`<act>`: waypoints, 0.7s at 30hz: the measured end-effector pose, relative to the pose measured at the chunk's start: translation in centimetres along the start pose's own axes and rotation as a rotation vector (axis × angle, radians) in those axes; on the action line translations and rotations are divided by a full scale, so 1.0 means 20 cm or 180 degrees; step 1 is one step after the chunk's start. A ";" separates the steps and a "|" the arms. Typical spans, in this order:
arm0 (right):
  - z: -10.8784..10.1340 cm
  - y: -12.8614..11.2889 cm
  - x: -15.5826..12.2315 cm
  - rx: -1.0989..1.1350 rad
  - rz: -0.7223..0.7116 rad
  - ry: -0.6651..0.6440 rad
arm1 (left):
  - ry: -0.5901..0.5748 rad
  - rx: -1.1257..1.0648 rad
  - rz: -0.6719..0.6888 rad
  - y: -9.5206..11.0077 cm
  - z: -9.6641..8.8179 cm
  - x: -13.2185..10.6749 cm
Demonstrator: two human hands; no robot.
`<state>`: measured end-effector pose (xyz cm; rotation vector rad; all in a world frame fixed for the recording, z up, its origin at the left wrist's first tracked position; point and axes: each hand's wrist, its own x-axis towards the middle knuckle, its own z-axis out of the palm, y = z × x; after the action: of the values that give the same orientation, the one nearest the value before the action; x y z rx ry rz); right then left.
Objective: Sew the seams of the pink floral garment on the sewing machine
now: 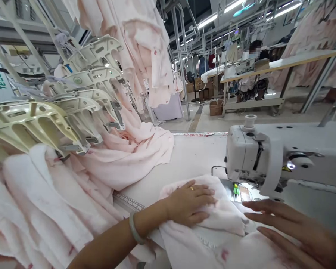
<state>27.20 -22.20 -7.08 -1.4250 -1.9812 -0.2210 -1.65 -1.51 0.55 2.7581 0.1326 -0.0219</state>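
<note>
**Soft pink cloth under two flat hands**

Far left: pale hangers point(72, 112) holding fluffy pink cloths point(44, 194), crowding the tabletop point(190, 157) edge. Bare room in the middle. Left hand point(189, 203) open, flat on the pink cloth point(212, 231). Right hand point(294, 228) open, fingers spread, resting on it too, just below the white sewing machine point(254, 157).

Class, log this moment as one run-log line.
left hand: flat on pink fabric | right hand: flat on fabric | sewing machine: ahead
</note>
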 end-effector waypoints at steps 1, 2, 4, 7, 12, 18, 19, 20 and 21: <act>0.00 0.00 0.01 -0.0061 -0.0091 -0.0131 | -0.0047 -0.0041 0.0044 0.02 -0.01 -0.01; 0.00 -0.01 0.02 -0.0123 -0.0215 -0.0269 | -0.0093 -0.0084 0.0053 0.04 -0.02 -0.01; 0.00 -0.04 0.05 -0.0179 -0.0534 -0.0521 | -0.0156 -0.0153 -0.0071 0.09 -0.04 0.00; -0.02 -0.09 0.09 -0.0195 -0.0856 -0.0674 | -0.0121 -0.0033 -0.0431 0.16 -0.07 0.04; -0.07 -0.11 0.12 -0.0433 -0.1249 -0.0689 | 0.0206 0.0127 -0.0357 0.26 0.00 0.07; -0.06 -0.14 0.13 -0.0484 -0.1562 -0.0648 | 0.0046 -0.0090 -0.0450 0.20 0.06 0.11; -0.06 -0.15 0.14 -0.0496 -0.1571 -0.0545 | 0.0036 -0.0106 -0.0425 0.18 0.05 0.13; -0.06 -0.15 0.15 -0.0505 -0.1537 -0.0439 | 0.0021 -0.0115 -0.0384 0.16 0.04 0.15; -0.07 -0.16 0.16 -0.0507 -0.1464 -0.0349 | 0.0004 -0.0118 -0.0321 0.14 0.03 0.18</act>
<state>24.37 -21.59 -3.31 -1.0714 -2.4098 -0.5232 2.18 -3.93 0.88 2.7118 0.2697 -0.0442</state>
